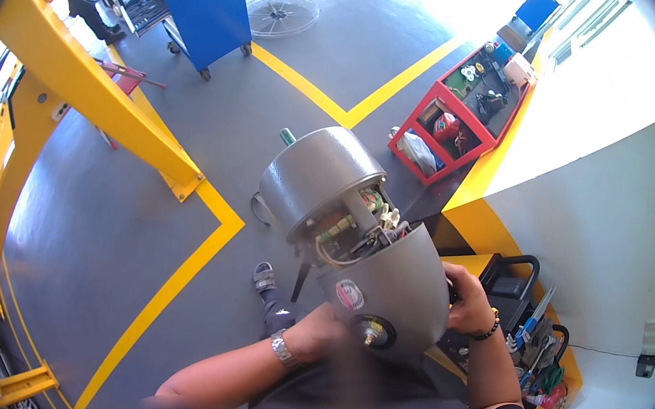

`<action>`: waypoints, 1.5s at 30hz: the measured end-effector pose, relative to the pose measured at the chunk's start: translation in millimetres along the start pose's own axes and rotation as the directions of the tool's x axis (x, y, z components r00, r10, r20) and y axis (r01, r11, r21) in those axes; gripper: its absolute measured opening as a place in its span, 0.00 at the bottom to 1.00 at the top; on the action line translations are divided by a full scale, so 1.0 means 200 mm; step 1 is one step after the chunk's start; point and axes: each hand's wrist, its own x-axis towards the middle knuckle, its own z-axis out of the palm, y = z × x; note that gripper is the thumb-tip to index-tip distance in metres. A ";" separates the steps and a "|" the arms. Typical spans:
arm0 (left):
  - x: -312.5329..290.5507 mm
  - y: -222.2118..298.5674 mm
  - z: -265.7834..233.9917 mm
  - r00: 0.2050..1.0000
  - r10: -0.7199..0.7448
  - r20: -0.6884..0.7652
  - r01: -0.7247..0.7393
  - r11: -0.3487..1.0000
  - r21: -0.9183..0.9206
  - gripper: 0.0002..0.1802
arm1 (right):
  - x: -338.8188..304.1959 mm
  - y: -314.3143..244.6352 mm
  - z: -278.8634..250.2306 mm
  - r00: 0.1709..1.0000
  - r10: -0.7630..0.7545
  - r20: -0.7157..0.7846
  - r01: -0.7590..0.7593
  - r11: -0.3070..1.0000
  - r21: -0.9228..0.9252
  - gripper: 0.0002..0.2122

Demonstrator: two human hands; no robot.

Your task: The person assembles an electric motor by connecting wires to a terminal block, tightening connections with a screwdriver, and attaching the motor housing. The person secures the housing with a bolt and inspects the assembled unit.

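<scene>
In front of me stands a grey fan motor (324,176) with a greenish shaft (287,136) sticking out of its far end. Its bullet-shaped rear cover (403,285) is parted from the drum, and wires and small parts (363,229) show in the gap. A round fitting (373,332) sits on the cover's near side. My right hand (467,298) curls round the cover's right side, its fingers bent against it. At the lower left of the cover is my left hand (319,332); its fingers are hidden behind the cover.
A round wire fan guard (284,15) lies on the grey floor beyond a blue tool cabinet (208,15). Yellow lift posts (101,93) rise at left, near a standing person (87,13). Right are a red-framed cart (460,119), a white wall (594,245) and a tool-filled trolley (532,335).
</scene>
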 end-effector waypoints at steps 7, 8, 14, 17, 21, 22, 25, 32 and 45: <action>0.02 -0.08 0.17 0.974 0.185 -0.127 -0.214 0.937 -0.274 0.56 | 0.09 -0.12 -0.10 0.978 -0.131 0.163 0.178 0.928 -0.326 0.36; 0.03 -0.06 0.22 0.970 0.205 -0.129 -0.235 0.923 -0.305 0.56 | 0.09 -0.14 -0.11 0.974 -0.140 0.181 0.203 0.893 -0.401 0.36; 0.04 -0.05 0.34 0.940 0.254 -0.229 -0.319 0.893 -0.317 0.54 | 0.03 -0.11 -0.12 0.966 -0.242 0.091 0.253 0.818 -0.517 0.36; 0.06 -0.06 0.35 0.928 0.294 -0.227 -0.347 0.906 -0.243 0.53 | 0.02 -0.13 -0.14 0.975 -0.207 0.076 0.215 0.820 -0.530 0.36; 0.06 -0.05 0.33 0.911 0.347 -0.223 -0.379 0.918 -0.119 0.51 | 0.11 -0.13 -0.15 0.968 -0.187 0.168 0.226 0.941 -0.253 0.39; 0.07 -0.05 0.32 0.899 0.364 -0.242 -0.395 0.914 -0.095 0.51 | 0.13 -0.11 -0.16 0.966 -0.096 0.241 0.141 0.974 -0.176 0.40; 0.07 -0.03 0.30 0.879 0.371 -0.300 -0.420 0.900 -0.118 0.51 | 0.21 -0.09 -0.16 0.947 -0.079 0.313 0.116 0.988 -0.101 0.38; 0.14 -0.02 0.28 0.866 0.403 -0.297 -0.460 0.874 -0.157 0.53 | 0.40 -0.17 -0.26 0.949 0.039 0.314 0.055 0.957 -0.285 0.14; 0.14 -0.03 0.27 0.814 0.493 -0.307 -0.557 0.813 -0.171 0.47 | 0.42 -0.13 -0.17 0.932 -0.153 0.329 0.265 0.907 -0.329 0.11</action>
